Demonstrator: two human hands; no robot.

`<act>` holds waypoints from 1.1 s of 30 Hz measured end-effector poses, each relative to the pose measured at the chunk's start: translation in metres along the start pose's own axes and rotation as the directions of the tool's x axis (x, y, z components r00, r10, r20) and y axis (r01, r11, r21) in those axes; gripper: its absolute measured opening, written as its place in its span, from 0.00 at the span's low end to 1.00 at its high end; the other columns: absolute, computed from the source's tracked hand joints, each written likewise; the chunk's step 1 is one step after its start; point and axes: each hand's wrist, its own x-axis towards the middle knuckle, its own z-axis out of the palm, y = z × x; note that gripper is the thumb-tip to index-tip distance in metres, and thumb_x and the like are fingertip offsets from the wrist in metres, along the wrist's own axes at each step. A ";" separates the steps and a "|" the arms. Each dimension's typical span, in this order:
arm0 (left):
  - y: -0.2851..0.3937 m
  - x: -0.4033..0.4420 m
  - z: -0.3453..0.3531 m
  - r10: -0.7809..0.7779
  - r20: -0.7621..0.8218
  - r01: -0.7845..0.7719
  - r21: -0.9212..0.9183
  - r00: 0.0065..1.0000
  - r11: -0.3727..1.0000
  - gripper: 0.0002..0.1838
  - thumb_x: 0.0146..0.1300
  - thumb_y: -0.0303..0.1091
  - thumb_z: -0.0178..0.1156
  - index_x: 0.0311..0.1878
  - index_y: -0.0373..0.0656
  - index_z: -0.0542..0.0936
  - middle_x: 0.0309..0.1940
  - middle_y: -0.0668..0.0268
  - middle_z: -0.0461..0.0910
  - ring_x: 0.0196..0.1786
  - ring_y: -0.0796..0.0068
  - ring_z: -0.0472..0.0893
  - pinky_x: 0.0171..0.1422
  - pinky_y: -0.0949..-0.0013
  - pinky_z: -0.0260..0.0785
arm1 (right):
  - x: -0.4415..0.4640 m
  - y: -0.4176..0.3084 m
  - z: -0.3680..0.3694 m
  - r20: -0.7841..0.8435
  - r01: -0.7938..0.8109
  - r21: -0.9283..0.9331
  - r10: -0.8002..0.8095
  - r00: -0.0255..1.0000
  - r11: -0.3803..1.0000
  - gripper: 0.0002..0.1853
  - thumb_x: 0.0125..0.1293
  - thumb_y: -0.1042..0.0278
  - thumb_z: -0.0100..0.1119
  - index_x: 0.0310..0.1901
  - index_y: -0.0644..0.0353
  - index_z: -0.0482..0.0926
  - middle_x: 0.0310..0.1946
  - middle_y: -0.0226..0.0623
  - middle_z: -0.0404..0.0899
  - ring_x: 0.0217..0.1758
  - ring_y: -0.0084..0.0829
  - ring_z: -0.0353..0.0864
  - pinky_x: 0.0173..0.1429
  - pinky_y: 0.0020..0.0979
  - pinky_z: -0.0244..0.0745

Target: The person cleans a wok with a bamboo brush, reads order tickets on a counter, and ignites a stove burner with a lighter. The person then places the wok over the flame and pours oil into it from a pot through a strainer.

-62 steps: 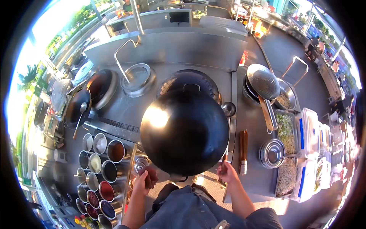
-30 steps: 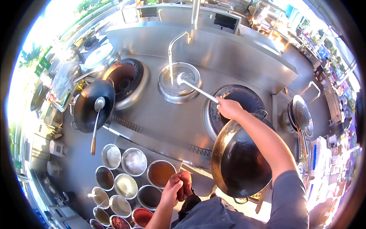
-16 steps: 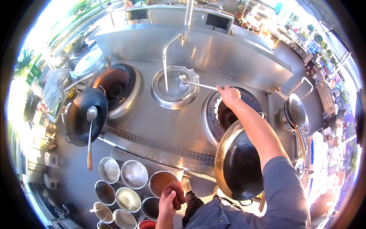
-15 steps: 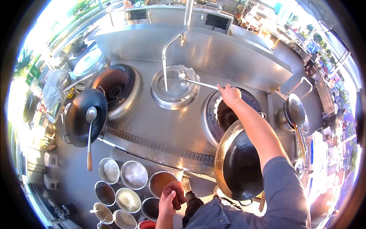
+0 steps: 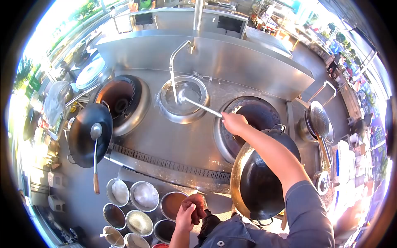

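Note:
My right hand (image 5: 235, 123) is closed around the handle of a metal ladle (image 5: 201, 106), whose bowl is in the round water basin (image 5: 164, 108) under the bent faucet (image 5: 172, 62). Below my right forearm a big dark wok (image 5: 260, 186) stands tilted in front of the right burner (image 5: 221, 138). My left hand (image 5: 186, 217) is closed on a dark red cloth (image 5: 198, 205), close to the container of brown liquid (image 5: 173, 204).
Several seasoning containers (image 5: 139, 222) stand at the lower left. A second wok (image 5: 80, 136) with a ladle (image 5: 96, 157) leans by the left burner (image 5: 142, 108). At right is a perforated strainer (image 5: 318, 118) on pots. A metal splashback (image 5: 244, 62) runs behind.
The large wok was upside down in front of me and is now turned and further right. My right hand has taken the ladle, and its bowl has moved left within the basin. Water has splashed behind it.

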 end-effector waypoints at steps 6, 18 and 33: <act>0.009 -0.003 0.005 0.008 0.074 -0.010 0.026 0.997 1.000 0.14 0.69 0.29 0.47 0.52 0.32 0.73 0.30 0.58 0.78 0.26 0.66 0.81 0.32 0.67 0.75 | 0.022 0.049 -0.001 -0.079 0.043 -0.527 -0.099 0.992 0.849 0.25 0.68 0.66 0.50 0.67 0.49 0.71 0.51 0.40 0.78 0.47 0.41 0.85 0.45 0.42 0.82; 0.004 0.002 -0.007 0.021 0.080 -0.017 -0.042 0.997 0.999 0.16 0.68 0.29 0.47 0.56 0.33 0.73 0.31 0.61 0.79 0.27 0.69 0.80 0.31 0.69 0.70 | 0.026 0.037 0.084 -0.087 -0.103 0.408 0.151 0.985 0.907 0.20 0.76 0.53 0.44 0.58 0.59 0.73 0.33 0.41 0.79 0.33 0.39 0.81 0.36 0.41 0.78; 0.006 0.001 -0.007 0.006 0.068 -0.008 0.028 0.998 1.000 0.12 0.68 0.31 0.49 0.47 0.34 0.76 0.34 0.62 0.78 0.28 0.74 0.75 0.29 0.74 0.64 | 0.081 -0.097 -0.002 0.188 -0.438 -0.020 -0.434 0.881 -0.899 0.10 0.62 0.80 0.53 0.42 0.72 0.64 0.20 0.31 0.68 0.18 0.21 0.71 0.20 0.19 0.71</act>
